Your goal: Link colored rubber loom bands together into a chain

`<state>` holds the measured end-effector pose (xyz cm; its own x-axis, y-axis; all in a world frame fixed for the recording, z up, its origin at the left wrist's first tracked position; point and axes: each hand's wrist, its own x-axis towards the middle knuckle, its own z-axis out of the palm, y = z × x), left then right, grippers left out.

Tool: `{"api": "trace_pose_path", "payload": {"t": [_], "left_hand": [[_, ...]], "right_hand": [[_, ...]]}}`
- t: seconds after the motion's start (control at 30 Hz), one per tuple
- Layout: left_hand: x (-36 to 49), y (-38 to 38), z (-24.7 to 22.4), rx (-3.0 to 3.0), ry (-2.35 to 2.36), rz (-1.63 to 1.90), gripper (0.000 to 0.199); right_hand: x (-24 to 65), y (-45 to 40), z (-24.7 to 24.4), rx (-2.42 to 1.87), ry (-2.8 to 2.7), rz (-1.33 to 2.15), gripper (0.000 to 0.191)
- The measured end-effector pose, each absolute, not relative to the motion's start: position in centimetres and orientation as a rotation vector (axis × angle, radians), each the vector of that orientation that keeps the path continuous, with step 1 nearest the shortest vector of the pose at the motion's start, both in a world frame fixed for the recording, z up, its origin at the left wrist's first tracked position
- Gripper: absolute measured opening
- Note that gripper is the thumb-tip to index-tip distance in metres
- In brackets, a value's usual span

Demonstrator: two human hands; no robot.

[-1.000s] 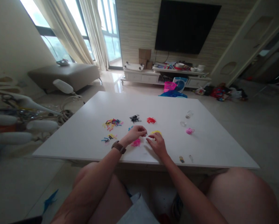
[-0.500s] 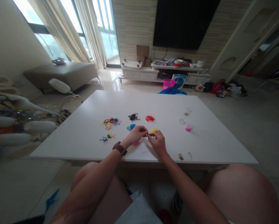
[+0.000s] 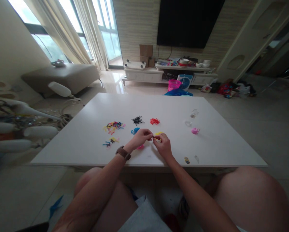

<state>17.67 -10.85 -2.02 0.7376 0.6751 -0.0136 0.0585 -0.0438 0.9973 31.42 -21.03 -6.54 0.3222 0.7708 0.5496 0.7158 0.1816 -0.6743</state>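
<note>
My left hand (image 3: 142, 138) and my right hand (image 3: 163, 143) meet fingertip to fingertip above the white table (image 3: 173, 111). Both are pinched round a tiny dark piece (image 3: 153, 137), too small to make out. Around them lie small piles of bands: black (image 3: 137, 120), red (image 3: 154, 121), blue (image 3: 135, 130), yellow (image 3: 158, 133) and pink (image 3: 140, 147), the last three partly hidden by my hands. A mixed-colour pile (image 3: 114, 126) lies to the left, with a smaller mixed group (image 3: 110, 141) nearer me.
On the table's right are a pink item (image 3: 195, 130), a clear container (image 3: 194, 113), a clear ring (image 3: 188, 123), a small yellow figure (image 3: 187, 160) and a clear piece (image 3: 196, 158). White lamp arms (image 3: 60, 89) stand beyond the left edge.
The view has shifted slightly. Both hands stay together at the same place over the table, with only small finger movement.
</note>
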Motion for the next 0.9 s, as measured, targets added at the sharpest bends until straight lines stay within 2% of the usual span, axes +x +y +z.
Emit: {"api": "trace_pose_path", "payload": {"t": [0.3,0.57,0.73,0.9], "left_hand": [[17.7,-10.9,-2.0,1.513,0.678,0.562,0.020],[17.9,-11.4,-2.2,1.211,0.675,0.520,0.021],[17.7,-11.0,-1.7,0.982,0.659,0.559,0.010],[17.5,-10.4,-1.2,0.787,0.684,0.579,0.010]], "right_hand": [[31.3,-21.2,-6.3,-1.552,-1.388,0.059,0.006],[31.3,-21.2,-6.4,-1.540,-1.376,0.042,0.009],[31.3,-21.2,-6.3,-1.543,-1.366,0.037,0.011],[31.3,-21.2,-6.3,-1.544,-1.370,0.045,0.010]]}}
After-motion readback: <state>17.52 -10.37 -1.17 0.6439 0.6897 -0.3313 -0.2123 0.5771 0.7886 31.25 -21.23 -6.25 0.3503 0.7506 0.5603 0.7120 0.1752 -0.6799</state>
